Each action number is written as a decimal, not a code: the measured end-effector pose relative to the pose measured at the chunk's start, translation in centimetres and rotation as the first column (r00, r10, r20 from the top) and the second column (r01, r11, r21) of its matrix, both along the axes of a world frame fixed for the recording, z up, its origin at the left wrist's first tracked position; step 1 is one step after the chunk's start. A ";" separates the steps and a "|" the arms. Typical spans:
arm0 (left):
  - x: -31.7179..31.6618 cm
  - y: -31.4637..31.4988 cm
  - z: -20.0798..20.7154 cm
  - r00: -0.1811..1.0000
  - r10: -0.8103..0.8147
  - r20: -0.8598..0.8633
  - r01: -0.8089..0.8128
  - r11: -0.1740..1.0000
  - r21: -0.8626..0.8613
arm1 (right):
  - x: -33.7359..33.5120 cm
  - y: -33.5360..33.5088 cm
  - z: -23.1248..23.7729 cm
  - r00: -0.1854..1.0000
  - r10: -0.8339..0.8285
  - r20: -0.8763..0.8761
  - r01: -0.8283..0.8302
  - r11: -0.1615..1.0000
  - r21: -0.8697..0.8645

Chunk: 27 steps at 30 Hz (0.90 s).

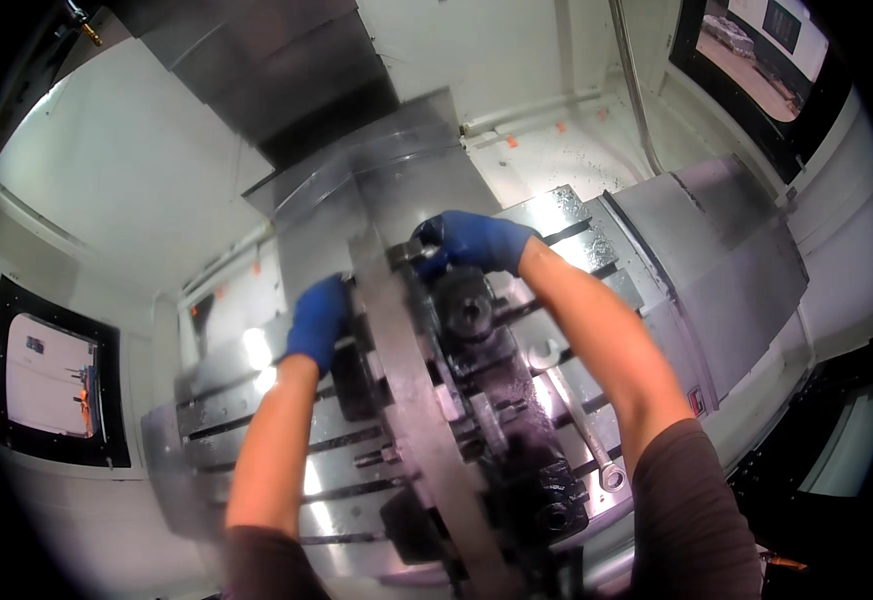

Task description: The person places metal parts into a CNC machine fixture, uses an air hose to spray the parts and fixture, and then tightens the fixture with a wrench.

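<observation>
A long flat metal bar (412, 390) stands on edge between black clamping blocks, running from the near edge toward the back. My right hand (472, 243), in a blue glove, is closed at the bar's far end around a small shiny metal piece (412, 251), whose kind is blurred. On the bar's left side, my left hand (319, 318), also blue-gloved, reaches against it; its fingers are hidden and smeared by motion. A black block with a round socket (470, 310) sits just below my right hand. A combination wrench (582, 425) lies to the right, under my right forearm.
The slotted metal machine table (247, 410) carries the bar and blocks. A threaded stud (377, 457) sticks out left of the bar. Grey metal covers (717, 270) slope at the right. White walls with windows (54, 375) enclose the space; a vertical pipe (637, 90) stands at the back right.
</observation>
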<state>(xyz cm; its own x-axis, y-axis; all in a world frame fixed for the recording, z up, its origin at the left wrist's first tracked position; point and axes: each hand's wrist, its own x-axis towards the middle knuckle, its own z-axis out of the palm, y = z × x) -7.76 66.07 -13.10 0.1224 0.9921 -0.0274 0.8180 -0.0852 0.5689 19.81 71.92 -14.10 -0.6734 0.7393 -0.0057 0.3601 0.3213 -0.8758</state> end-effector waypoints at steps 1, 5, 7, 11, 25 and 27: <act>-0.5 0.1 -0.6 1.000 0.016 0.010 -0.016 1.000 0.007 | -0.4 -0.5 0.8 1.000 0.016 -0.019 -0.016 0.999 -0.032; -0.5 0.9 -1.1 0.997 -0.012 -0.073 0.017 0.998 0.062 | 2.1 0.1 -2.3 0.967 0.023 -0.252 0.070 0.932 0.355; 0.8 -0.1 0.1 0.996 -0.066 -0.062 0.075 0.982 0.171 | 2.7 0.7 -4.3 0.827 -0.463 -0.319 -0.054 0.500 -0.865; 0.7 0.3 1.1 0.993 0.119 -0.009 -0.118 0.964 -0.238 | 1.5 -2.2 -1.1 0.953 -0.287 -0.100 0.248 0.925 -0.286; -0.3 0.9 -1.3 0.998 0.048 -0.027 -0.048 0.999 -0.005 | 2.1 -2.8 -0.9 0.931 -0.256 -0.259 0.198 0.953 -0.230; -1.2 1.1 -2.1 1.000 0.018 0.018 -0.019 1.000 0.012 | 2.4 -2.4 -1.8 0.929 -0.104 -0.354 0.078 0.993 -0.087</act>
<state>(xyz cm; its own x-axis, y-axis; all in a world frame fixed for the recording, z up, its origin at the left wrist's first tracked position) -8.93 67.15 -15.24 0.1044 0.9944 -0.0131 0.8090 -0.0773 0.5827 22.20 69.48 -15.90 -0.5701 0.8040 0.1689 0.0435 0.2348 -0.9711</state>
